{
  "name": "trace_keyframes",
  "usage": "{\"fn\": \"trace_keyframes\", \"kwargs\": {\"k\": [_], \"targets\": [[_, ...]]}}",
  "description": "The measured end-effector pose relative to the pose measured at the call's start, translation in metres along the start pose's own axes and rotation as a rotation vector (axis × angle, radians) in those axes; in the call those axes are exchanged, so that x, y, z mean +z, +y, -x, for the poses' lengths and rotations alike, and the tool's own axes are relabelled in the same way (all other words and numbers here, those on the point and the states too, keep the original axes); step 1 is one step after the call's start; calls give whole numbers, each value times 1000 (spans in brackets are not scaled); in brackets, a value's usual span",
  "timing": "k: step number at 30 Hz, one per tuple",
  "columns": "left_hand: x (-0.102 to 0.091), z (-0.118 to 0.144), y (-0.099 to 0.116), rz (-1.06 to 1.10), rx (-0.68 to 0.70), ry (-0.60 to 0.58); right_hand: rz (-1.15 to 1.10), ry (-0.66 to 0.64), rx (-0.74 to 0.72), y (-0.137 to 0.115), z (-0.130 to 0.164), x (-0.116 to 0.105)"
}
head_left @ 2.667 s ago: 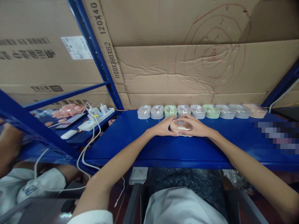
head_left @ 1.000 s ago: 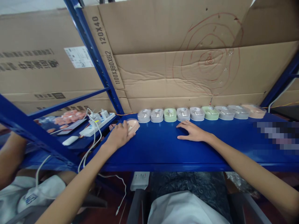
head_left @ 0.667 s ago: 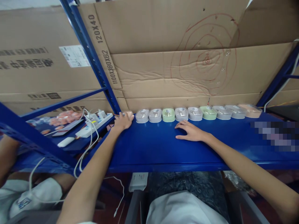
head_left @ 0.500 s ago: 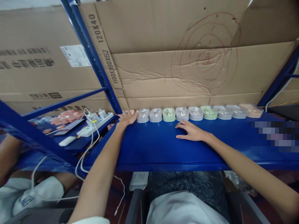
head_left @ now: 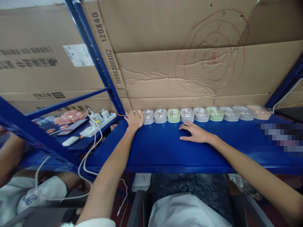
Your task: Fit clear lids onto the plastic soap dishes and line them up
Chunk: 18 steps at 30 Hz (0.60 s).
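A row of small rounded plastic boxes with clear lids, mostly grey (head_left: 160,116) and green (head_left: 173,116), runs along the back of the blue shelf (head_left: 153,148). My left hand (head_left: 134,119) reaches to the row's left end, its fingers and thumb around a peach-coloured box (head_left: 137,112) that it mostly hides. Beside the thumb stands another grey box (head_left: 148,117). My right hand (head_left: 194,132) rests on the shelf in front of the middle boxes, fingers and thumb apart, holding nothing. At the far right end is a peach box (head_left: 261,113).
Cardboard (head_left: 151,69) backs the shelf. A blue upright (head_left: 94,56) divides it from the left bay, which holds a power strip (head_left: 98,126) with white cables and peach-coloured pieces (head_left: 72,116). Another person's arm (head_left: 10,154) is at far left. A blurred-out object (head_left: 284,137) lies at right.
My left hand has closed in over the end box and turned slightly, its forearm shifting right. My right hand stays almost still. The whole view has shifted a little.
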State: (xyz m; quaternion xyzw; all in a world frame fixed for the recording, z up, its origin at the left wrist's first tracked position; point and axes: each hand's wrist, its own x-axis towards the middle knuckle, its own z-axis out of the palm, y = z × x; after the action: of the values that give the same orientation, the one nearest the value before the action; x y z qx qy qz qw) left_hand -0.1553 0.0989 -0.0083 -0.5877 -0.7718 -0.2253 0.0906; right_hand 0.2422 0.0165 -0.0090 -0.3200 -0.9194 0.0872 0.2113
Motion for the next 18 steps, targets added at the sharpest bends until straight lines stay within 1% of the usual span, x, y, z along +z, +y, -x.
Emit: {"fn": "trace_keyframes", "kwargs": {"k": [3, 5, 7, 9, 11, 13, 15, 18], "targets": [[-2, 7, 3, 4, 96, 94, -37, 11, 4, -1, 1, -4], [-4, 10, 7, -2, 195, 137, -41, 63, 6, -1, 2, -11], [-5, 13, 12, -25, 322, 156, -3, 179, 25, 3, 4, -26], [-4, 15, 17, -50, 430, 133, 70, 330, 80, 14, 8, -47], [-1, 14, 19, -59, 474, 90, 164, 431, 173, 32, 17, -73], [2, 11, 19, -58, 481, 77, 312, 462, 293, 59, 31, -102], [4, 8, 16, -58, 490, 86, 455, 442, 440, 90, 52, -131], [7, 3, 12, -49, 513, 85, 586, 349, 767, 138, 92, -166]]}}
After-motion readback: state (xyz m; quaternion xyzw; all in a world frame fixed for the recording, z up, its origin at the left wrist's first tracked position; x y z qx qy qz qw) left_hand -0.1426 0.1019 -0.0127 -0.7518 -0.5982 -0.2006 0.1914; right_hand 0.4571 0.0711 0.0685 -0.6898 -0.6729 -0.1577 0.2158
